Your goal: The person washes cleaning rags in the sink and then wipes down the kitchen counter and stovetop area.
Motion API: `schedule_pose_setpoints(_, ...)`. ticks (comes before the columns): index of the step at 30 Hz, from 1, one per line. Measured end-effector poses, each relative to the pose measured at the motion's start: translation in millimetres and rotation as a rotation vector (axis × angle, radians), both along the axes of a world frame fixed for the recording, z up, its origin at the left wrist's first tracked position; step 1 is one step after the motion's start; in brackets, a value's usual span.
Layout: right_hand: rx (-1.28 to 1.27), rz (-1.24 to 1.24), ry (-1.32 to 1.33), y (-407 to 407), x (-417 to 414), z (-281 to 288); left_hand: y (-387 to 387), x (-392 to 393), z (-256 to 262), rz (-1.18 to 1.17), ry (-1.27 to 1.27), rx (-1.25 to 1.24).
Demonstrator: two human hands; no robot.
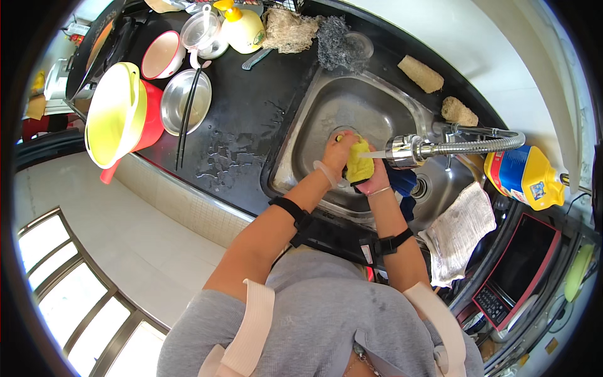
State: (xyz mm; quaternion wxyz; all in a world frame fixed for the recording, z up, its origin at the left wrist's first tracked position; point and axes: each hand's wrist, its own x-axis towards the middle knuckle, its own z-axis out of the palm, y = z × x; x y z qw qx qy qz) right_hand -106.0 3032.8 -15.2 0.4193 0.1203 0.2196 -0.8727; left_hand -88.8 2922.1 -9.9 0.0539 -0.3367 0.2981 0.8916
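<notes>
Over the stainless steel sink (348,106), my left hand (338,153) and my right hand (379,172) both grip a yellow cleaning cloth (361,162) with a dark edge. The left fingers wrap its upper left side, while the right palm supports it from the lower right. Water runs from the flexible-hose faucet (404,151) onto the cloth. A dark blue cloth (400,181) lies at the sink divider, partly hidden behind my right hand.
Left on the black countertop (235,122) stand a steel bowl (200,101) with chopsticks (187,122) across it and nested yellow and red colanders (110,115). A pump bottle (245,30) and steel wool (337,45) sit behind. Right are a yellow jug (527,176) and a pale rag (459,235).
</notes>
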Motion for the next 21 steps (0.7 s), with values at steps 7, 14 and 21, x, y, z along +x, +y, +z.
schedule_pose_setpoints(7,0.149,0.078,-0.227,4.7,9.6,23.7,-21.0,-1.8,17.6,-0.645,0.317,-1.757)
schedule_pose_setpoints(14,0.202,0.25,-0.071,3.9,11.3,31.3,-45.3,-39.6,85.9,-1.484,0.08,-0.755)
schedule_pose_setpoints(21,0.77,0.169,0.364,-26.6,14.4,-6.0,-16.2,-14.9,-7.3,-0.601,0.332,-0.833)
